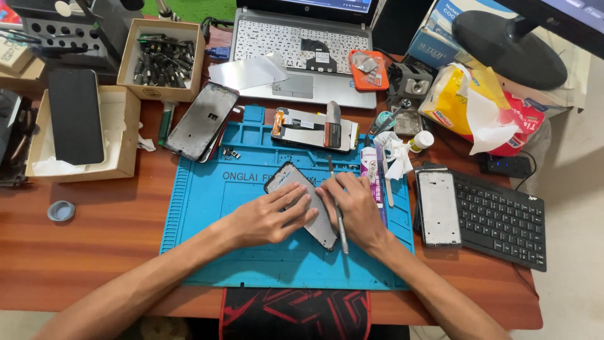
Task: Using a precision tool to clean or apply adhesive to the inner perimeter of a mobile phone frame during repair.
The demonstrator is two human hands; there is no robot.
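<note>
A grey phone frame lies tilted on the blue repair mat. My left hand lies flat on its middle, fingers spread, pressing it down. My right hand rests on the frame's right edge, with a thin metal tool lying across its fingers. The lower part of the frame is hidden under both hands.
On the mat's top edge lie a phone display part and a dark phone shell. A silver phone frame and black keyboard sit right. A laptop, box of bits, boxed phone and tissue pack stand behind.
</note>
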